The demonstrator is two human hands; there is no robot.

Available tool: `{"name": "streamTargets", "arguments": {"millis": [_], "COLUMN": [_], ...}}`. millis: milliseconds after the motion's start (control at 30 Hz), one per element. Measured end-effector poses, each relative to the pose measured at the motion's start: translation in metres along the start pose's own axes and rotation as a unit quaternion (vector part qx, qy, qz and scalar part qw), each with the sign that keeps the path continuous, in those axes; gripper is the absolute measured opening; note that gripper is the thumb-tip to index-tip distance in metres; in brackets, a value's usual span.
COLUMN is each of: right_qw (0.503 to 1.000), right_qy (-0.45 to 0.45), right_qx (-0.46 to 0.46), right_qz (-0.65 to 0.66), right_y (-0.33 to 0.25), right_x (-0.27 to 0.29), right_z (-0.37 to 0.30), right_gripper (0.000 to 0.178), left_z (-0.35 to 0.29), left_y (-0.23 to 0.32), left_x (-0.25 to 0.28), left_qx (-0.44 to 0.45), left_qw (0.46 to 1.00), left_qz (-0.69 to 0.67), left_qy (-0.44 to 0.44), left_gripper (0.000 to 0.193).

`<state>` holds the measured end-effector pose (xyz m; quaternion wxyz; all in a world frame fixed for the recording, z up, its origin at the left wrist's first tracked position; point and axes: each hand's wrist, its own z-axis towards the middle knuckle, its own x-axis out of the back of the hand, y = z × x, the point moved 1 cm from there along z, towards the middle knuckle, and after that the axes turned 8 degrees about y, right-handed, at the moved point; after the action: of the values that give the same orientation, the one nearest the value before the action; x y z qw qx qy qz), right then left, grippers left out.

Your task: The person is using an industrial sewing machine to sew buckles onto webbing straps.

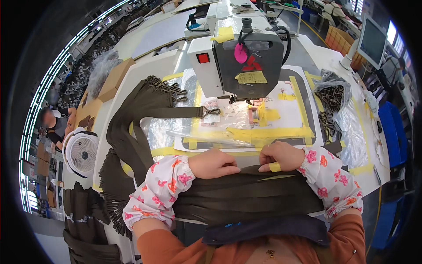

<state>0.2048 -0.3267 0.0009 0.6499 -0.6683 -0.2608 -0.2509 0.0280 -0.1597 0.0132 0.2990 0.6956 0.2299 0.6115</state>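
My left hand (pixel 214 164) and my right hand (pixel 282 156) are close together at the front edge of the sewing machine's work area. Between them they pinch the edge of a dark olive webbing strap (pixel 249 170), thumbs toward each other. A bit of yellow tape is wrapped round a finger of my right hand. More dark straps (pixel 246 196) lie in layers below my wrists, across my lap. Beyond my hands stands a white and grey sewing machine (pixel 250 61), its head over a taped plate (pixel 246 135). One strap (pixel 171 112) with a metal snap hook (pixel 211 111) reaches in from the left.
A bundle of straps with several metal hooks (pixel 165 86) lies left of the machine. Loose hooks in a plastic bag (pixel 330 94) sit at the right. A white fan (pixel 82 152), a cardboard box (pixel 115 80) and a monitor (pixel 372 42) stand around. A person (pixel 57 127) is at far left.
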Motion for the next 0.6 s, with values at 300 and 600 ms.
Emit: {"name": "streamTargets", "arguments": {"millis": [300, 600], "right_qw": [0.995, 0.997], "right_qy": [0.039, 0.054], "right_qx": [0.050, -0.037], "right_qz": [-0.079, -0.029], "right_y": [0.005, 0.008], "right_x": [-0.003, 0.007], "right_z": [-0.003, 0.010], "right_gripper": [0.026, 0.027], "left_z": [-0.013, -0.069], "left_y": [0.002, -0.056], "left_x": [-0.006, 0.085], "left_qx": [0.033, 0.279], "left_qw": [0.989, 0.782], "left_qz": [0.093, 0.482], "left_qy": [0.114, 0.280], "left_gripper": [0.023, 0.033]}}
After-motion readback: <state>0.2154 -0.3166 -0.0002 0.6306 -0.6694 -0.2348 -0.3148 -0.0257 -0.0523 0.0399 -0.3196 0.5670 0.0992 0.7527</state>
